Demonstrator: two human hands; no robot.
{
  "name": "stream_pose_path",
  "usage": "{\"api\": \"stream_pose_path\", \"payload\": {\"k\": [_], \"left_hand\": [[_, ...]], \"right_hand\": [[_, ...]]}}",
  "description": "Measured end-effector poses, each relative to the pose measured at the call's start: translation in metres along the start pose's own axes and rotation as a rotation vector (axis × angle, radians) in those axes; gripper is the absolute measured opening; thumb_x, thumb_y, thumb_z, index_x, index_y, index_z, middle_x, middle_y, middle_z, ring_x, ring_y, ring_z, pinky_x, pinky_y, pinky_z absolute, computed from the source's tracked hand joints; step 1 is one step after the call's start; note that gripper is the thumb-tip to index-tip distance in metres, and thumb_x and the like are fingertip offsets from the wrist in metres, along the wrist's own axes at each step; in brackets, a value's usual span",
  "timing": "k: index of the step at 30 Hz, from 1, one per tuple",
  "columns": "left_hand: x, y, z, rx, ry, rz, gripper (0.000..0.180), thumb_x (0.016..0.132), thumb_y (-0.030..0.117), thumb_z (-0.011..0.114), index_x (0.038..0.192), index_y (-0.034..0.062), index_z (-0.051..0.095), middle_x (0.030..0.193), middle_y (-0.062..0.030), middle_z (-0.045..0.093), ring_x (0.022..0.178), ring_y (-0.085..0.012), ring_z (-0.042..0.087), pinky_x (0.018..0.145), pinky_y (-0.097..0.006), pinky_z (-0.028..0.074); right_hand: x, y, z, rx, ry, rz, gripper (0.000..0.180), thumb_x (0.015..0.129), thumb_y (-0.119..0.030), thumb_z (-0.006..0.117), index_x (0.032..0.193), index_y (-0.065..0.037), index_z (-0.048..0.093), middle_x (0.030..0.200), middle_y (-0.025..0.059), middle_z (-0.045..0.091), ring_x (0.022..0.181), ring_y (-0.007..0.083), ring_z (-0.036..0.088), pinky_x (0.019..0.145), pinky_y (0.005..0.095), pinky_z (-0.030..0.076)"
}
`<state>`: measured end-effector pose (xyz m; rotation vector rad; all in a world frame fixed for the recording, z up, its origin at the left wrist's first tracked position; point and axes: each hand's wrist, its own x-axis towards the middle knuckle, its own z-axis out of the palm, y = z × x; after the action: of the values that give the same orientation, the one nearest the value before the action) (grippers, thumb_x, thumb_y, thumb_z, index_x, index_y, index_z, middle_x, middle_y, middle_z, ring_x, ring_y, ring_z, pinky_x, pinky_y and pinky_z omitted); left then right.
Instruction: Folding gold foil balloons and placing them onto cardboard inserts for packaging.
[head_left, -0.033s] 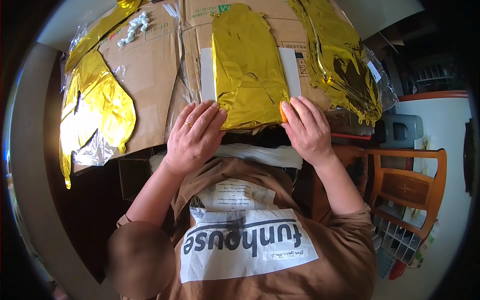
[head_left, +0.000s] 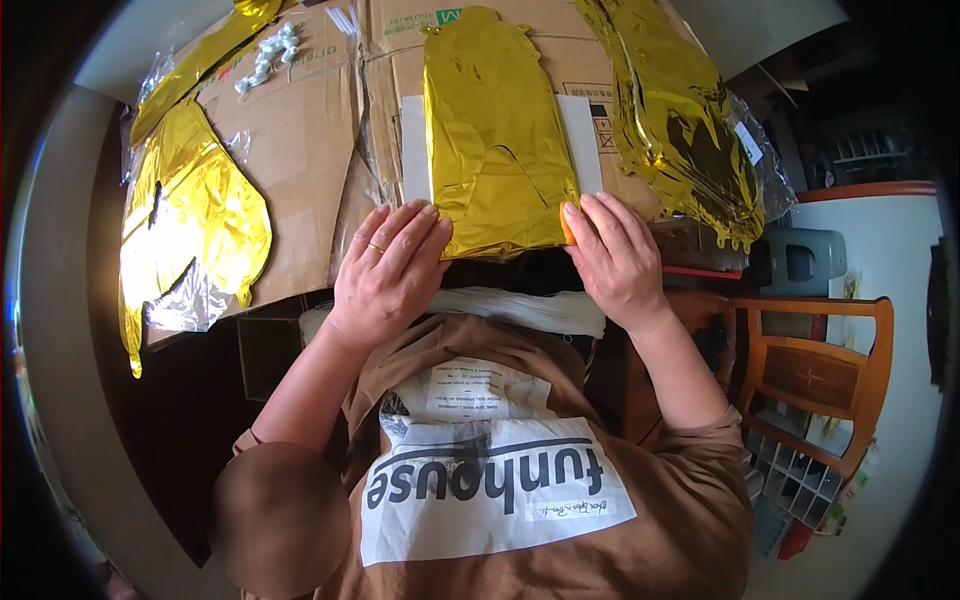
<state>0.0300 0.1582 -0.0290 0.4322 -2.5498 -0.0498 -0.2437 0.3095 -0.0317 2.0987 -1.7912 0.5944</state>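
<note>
Gold foil, shiny and creased: a flat, uninflated balloon (head_left: 497,140) lies on a white sheet (head_left: 578,140), which sits on flattened brown cardboard (head_left: 300,130). Both hands are down at the balloon's near edge. The left hand (head_left: 385,275) lies flat, palm down, fingers spread and straight, its fingertips (head_left: 425,212) touching the balloon's lower left corner; there's a ring on one finger. It grips nothing, it just presses. The right hand (head_left: 615,260) is flat too, fingers together, resting at the lower right corner, with a small orange thing (head_left: 567,232) peeking out just beside its index finger; whether the hand pinches it or only covers it, I cannot tell. The balloon stretches away from both hands, its far end rounded.

Out beyond the left hand, well apart, another gold balloon (head_left: 195,225) lies in clear plastic wrap, catching a hard glare. Beyond the right hand, a heap of more gold foil (head_left: 680,120) in plastic runs along the cardboard. Far off past the left hand, a small white curl of ribbon (head_left: 268,55). To the side of the right forearm, a wooden chair (head_left: 810,370) stands below table level.
</note>
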Motion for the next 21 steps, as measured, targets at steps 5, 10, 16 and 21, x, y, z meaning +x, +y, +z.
{"api": "stream_pose_path", "payload": {"k": [5, 10, 16, 21], "left_hand": [[-0.001, 0.0, 0.003, 0.03, 0.013, 0.006, 0.045, 0.084, 0.009, 0.077, 0.128, 0.0056, 0.069, 0.131, -0.0104, 0.065, 0.126, -0.0287, 0.062, 0.109, -0.047, 0.046], [-0.006, -0.001, 0.007, 0.057, 0.072, 0.044, 0.042, 0.082, 0.007, 0.077, 0.124, 0.0051, 0.071, 0.129, -0.0099, 0.066, 0.121, -0.0275, 0.065, 0.106, -0.045, 0.049], [-0.006, 0.002, 0.01, 0.076, 0.111, 0.053, 0.041, 0.081, 0.006, 0.077, 0.122, 0.006, 0.072, 0.125, -0.0083, 0.068, 0.118, -0.0258, 0.067, 0.104, -0.044, 0.05], [-0.007, 0.003, 0.01, 0.089, 0.13, 0.057, 0.038, 0.082, 0.006, 0.078, 0.119, 0.0075, 0.073, 0.122, -0.0059, 0.069, 0.114, -0.023, 0.068, 0.104, -0.043, 0.049]], "right_hand": [[-0.008, 0.013, 0.01, -0.092, 0.06, -0.101, 0.049, 0.088, -0.019, 0.075, 0.134, -0.004, 0.065, 0.127, 0.0165, 0.064, 0.12, 0.0349, 0.061, 0.103, 0.0461, 0.052], [-0.002, -0.002, -0.007, 0.04, 0.006, -0.009, 0.053, 0.088, -0.024, 0.078, 0.137, -0.01, 0.065, 0.132, 0.016, 0.061, 0.122, 0.0342, 0.06, 0.105, 0.0472, 0.05], [-0.003, -0.007, 0.004, -0.108, 0.05, -0.037, 0.047, 0.09, -0.025, 0.075, 0.136, -0.016, 0.068, 0.125, 0.0149, 0.062, 0.115, 0.0343, 0.061, 0.103, 0.0484, 0.051], [0.0, 0.001, 0.009, -0.188, 0.151, -0.123, 0.035, 0.091, -0.016, 0.074, 0.125, -0.012, 0.074, 0.114, 0.0137, 0.066, 0.104, 0.0321, 0.066, 0.092, 0.0433, 0.058]]}}
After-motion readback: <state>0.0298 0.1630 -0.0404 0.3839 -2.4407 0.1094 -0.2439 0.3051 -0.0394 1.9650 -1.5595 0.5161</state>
